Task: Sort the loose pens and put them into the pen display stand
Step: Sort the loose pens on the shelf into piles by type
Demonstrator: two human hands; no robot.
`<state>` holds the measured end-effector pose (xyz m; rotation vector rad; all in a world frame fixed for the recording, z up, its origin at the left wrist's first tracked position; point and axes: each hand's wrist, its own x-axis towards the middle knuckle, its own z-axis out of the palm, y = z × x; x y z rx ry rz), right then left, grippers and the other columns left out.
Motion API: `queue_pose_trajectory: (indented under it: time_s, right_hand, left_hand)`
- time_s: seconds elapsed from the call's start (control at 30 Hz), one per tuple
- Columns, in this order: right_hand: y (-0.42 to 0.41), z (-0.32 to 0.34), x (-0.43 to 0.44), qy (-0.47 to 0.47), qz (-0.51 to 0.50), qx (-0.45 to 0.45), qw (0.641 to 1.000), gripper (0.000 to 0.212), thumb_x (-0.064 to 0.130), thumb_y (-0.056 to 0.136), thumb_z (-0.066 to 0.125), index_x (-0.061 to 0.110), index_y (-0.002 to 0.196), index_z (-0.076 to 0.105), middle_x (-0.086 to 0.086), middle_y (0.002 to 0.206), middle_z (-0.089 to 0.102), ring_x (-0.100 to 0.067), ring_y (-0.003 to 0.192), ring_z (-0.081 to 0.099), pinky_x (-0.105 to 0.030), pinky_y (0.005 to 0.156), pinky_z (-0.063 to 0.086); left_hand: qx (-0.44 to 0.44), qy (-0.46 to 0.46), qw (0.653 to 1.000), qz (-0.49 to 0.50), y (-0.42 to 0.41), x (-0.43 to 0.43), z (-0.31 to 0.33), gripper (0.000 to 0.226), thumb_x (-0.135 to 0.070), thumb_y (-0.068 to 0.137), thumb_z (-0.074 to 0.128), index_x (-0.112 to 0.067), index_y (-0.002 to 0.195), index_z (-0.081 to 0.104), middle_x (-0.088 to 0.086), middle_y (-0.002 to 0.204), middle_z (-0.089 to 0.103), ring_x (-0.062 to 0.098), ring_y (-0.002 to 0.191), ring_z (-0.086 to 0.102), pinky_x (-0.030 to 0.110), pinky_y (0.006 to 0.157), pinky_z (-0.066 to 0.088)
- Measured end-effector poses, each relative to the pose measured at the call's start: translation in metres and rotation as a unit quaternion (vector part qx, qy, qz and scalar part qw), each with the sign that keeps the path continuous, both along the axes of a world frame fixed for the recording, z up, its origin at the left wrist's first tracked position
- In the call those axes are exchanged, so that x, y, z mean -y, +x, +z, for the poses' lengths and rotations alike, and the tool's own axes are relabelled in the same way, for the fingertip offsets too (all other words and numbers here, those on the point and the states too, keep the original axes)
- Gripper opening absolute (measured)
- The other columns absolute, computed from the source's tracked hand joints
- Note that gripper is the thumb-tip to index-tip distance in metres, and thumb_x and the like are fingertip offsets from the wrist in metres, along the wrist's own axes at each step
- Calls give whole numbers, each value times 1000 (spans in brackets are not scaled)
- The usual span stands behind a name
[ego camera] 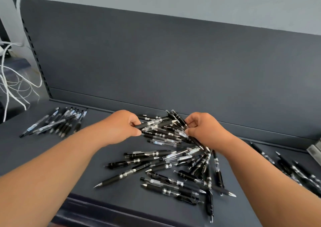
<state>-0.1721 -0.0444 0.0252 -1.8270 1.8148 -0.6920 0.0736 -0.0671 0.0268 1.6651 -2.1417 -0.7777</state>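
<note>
A loose heap of black and clear pens lies in the middle of the dark grey shelf. My left hand grips a black-grip pen by its end, lifted over the far part of the heap. My right hand pinches another black pen that slants up and away from the pile. A sorted row of clear-barrelled pens lies at the left of the shelf. More black pens lie at the right, partly behind my right forearm. No display stand is plainly in view.
A tall dark grey back panel closes the far side of the shelf. White cables hang in a tangle beyond the left end. A grey metal piece juts in at the right edge. The shelf's front lip runs close to me.
</note>
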Motion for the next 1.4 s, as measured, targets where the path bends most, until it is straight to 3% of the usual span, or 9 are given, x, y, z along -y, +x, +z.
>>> queue_pose_trajectory:
  time_s: [0.1,0.23,0.53,0.63,0.8,1.0,1.1,1.23,1.4]
  right_hand:
    - [-35,6,-16,0,-42,18,999,16,5,81,67,17,89,61,2,76,60,-10,65,54,-19,58,41]
    - [-91,8,-41,-2,-114,33,993,14,4,80,67,15,87,63,2,73,62,-12,62,55,-22,57,41]
    - [-197,-1,-95,19,-225,26,974,19,6,78,71,13,94,62,-1,79,63,-13,64,54,-22,57,40]
    - [-216,-10,-106,26,-238,32,970,18,6,78,71,11,93,62,-5,82,64,-15,67,54,-23,59,41]
    - [-238,-24,-111,46,-254,1,966,28,10,79,70,14,106,60,-4,93,61,-20,85,57,-27,73,44]
    - [-247,-40,-106,60,-247,-14,967,41,16,81,70,13,119,55,-4,114,59,-18,94,53,-27,80,43]
    - [-251,-45,-105,56,-249,-41,966,45,24,84,67,13,125,52,-4,120,59,-21,101,56,-25,80,41]
    - [-254,-48,-106,53,-240,-108,963,34,23,91,57,10,122,53,-7,118,62,-27,109,56,-34,89,47]
    - [-245,-47,-104,30,-193,-200,960,36,32,96,48,15,127,52,-6,130,51,-30,122,40,-38,93,39]
  left_hand:
    - [2,-6,1000,-21,-36,-2,5,6,-20,84,69,-20,90,67,-4,84,62,16,77,56,29,72,43]
    - [11,-6,999,-45,-91,-8,7,8,-21,85,68,-17,92,68,10,94,70,28,84,65,35,80,50]
    - [-37,27,995,-85,-234,-37,-7,12,-18,83,66,-7,89,68,4,65,52,20,57,45,25,53,33]
    - [-17,48,995,-82,-270,-44,-18,14,-18,86,64,-4,83,64,7,69,50,23,66,44,26,60,34]
    - [-23,75,996,-34,-317,-56,-37,29,-18,84,66,-11,63,46,3,57,40,22,58,38,25,54,28]
    - [-32,117,992,-29,-354,-67,-48,28,-31,81,70,-4,87,62,17,76,60,31,76,62,30,65,44]
    - [-10,114,992,-44,-359,-73,-51,38,-39,83,66,-9,68,48,9,62,46,25,59,47,28,56,36]
    - [46,59,994,-82,-356,-75,-52,35,-40,90,57,-7,100,64,9,98,65,27,93,60,32,78,47]
    - [147,-130,973,-124,-336,-73,-56,38,-44,92,53,-18,119,55,2,116,51,23,114,46,34,89,40]
